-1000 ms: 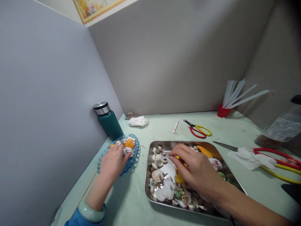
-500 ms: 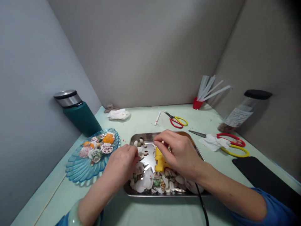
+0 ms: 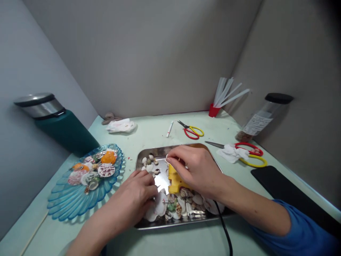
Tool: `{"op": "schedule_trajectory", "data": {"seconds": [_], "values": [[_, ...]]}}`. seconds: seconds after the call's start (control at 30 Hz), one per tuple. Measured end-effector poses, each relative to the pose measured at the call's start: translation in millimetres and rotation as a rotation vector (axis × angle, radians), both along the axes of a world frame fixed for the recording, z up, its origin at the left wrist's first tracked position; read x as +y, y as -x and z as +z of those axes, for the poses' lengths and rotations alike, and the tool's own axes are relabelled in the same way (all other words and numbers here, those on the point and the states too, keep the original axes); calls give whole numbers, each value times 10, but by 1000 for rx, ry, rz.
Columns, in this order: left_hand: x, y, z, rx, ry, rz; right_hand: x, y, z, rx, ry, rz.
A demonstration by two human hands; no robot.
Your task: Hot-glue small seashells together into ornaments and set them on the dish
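A steel tray (image 3: 162,153) of mixed seashells sits in front of me. My right hand (image 3: 197,170) is curled over it, thumb and fingertips pinched on a small white shell (image 3: 168,159). Under that palm a yellow glue gun (image 3: 174,179) lies in the tray, its black cord (image 3: 225,231) trailing toward me. My left hand (image 3: 133,197) rests at the tray's left side, fingers closed among the white shells (image 3: 160,208); what they grip is hidden. To the left, a blue glass plate (image 3: 71,202) carries several coloured shells (image 3: 102,167).
A green flask (image 3: 64,129) stands at the left wall. Behind the tray lie a crumpled tissue (image 3: 119,125), a white marker (image 3: 169,128) and small scissors (image 3: 193,131). At right are larger scissors (image 3: 253,160), a red cup of glue sticks (image 3: 214,110), a clear jar (image 3: 262,115) and a black slab (image 3: 287,192).
My left hand left the blue plate and moved right to the tray's shells. My right hand stayed over the glue gun. The view swung left and down.
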State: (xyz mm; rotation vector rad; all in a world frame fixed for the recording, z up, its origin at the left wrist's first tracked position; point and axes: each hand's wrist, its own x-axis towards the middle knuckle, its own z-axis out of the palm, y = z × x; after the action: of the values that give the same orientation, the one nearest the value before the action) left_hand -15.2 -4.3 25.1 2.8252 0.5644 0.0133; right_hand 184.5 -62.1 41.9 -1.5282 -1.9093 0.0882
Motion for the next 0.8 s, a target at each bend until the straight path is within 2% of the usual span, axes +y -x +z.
{"op": "schedule_trajectory", "data": {"seconds": [0.17,0.43,0.67,0.8], "values": [[-54,-26,-39,6,28,33,7,0,-31,-5,25,-6],[-115,-70,-30,-67,125,-26,16,17,-54,-15,34,-3],[-117,-53,-67,-31,142,41,28,25,-71,-28,46,-2],[-118,-27,-75,-58,231,66,35,23,-80,-22,46,-2]]}}
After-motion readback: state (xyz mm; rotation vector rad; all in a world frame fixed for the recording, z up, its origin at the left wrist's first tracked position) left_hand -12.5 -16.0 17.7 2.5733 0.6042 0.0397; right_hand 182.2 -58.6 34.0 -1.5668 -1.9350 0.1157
